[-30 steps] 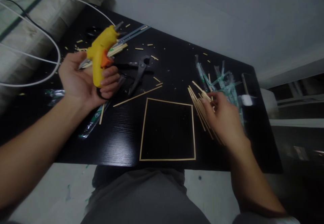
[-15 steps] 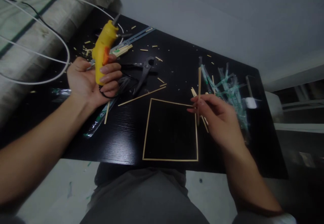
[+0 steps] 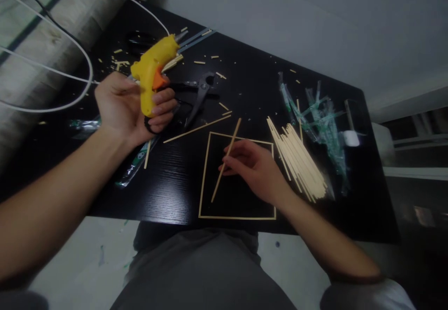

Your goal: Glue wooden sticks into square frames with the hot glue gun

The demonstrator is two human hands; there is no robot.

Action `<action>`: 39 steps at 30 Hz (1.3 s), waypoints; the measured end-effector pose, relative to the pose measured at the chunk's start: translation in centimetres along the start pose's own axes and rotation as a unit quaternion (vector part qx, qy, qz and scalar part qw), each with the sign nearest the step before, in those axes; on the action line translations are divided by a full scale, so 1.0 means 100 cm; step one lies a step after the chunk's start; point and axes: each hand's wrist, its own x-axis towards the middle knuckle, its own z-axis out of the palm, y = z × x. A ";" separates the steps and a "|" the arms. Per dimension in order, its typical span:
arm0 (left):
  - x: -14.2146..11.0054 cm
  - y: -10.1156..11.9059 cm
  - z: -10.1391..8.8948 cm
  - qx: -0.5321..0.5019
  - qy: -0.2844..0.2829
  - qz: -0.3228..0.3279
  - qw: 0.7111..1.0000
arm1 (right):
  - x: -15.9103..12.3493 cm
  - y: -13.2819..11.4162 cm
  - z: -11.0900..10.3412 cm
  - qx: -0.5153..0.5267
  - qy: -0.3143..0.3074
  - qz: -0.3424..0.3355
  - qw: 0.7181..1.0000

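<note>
My left hand [image 3: 135,104] is closed around the handle of a yellow glue gun [image 3: 151,69] with an orange trigger; its nozzle points up and to the right. Between the thumb and fingers of my right hand [image 3: 250,165] is a thin wooden stick [image 3: 220,179], held at a slant over a square frame of sticks [image 3: 204,179]. The frame lies flat near the table's front edge, partly covered by my right hand. To the right of it a pile of wooden sticks [image 3: 301,163] is spread on the black table [image 3: 171,184].
Pliers [image 3: 201,97] lie behind the frame, with a loose stick [image 3: 198,129] in front of them. Crumpled plastic wrappers [image 3: 324,123] are at the right, another wrapper [image 3: 135,165] at the left. A white cable [image 3: 91,62] loops at the left. Small stick offcuts dot the back.
My right hand has moved left with the stick, from the frame's right corner to over its middle, uncovering the pile. The glue gun has tilted further right.
</note>
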 end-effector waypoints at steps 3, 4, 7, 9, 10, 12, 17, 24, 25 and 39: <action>0.000 -0.001 -0.002 0.025 -0.012 0.009 1.000 | 0.000 0.008 0.009 0.012 -0.009 0.029 0.999; 0.001 -0.001 -0.002 0.030 -0.011 0.010 0.999 | 0.000 0.010 0.011 0.012 -0.009 0.037 0.999; 0.001 -0.002 -0.001 0.039 0.002 0.008 0.999 | -0.001 0.013 0.016 0.016 -0.011 0.059 0.998; 0.001 -0.003 0.001 0.043 0.012 0.005 0.999 | -0.001 0.015 0.019 0.023 -0.010 0.069 0.997; 0.001 -0.003 0.002 0.046 0.015 0.004 0.999 | -0.001 0.016 0.019 0.026 -0.007 0.070 0.997; 0.001 -0.003 0.003 0.054 0.015 0.005 0.998 | -0.001 0.018 0.021 0.026 0.001 0.070 0.997; 0.001 -0.003 0.002 0.070 -0.008 0.007 0.998 | 0.000 0.022 0.021 -0.019 0.016 0.038 0.999; 0.002 -0.004 0.003 0.061 0.006 0.006 0.998 | 0.002 0.019 0.019 -0.084 0.005 0.031 0.996; 0.002 -0.005 0.003 0.064 0.002 0.007 0.998 | 0.003 0.018 0.018 -0.085 0.001 0.034 0.996; 0.006 -0.007 -0.007 0.060 -0.027 0.010 0.998 | 0.010 0.008 0.020 -0.150 -0.017 0.059 0.987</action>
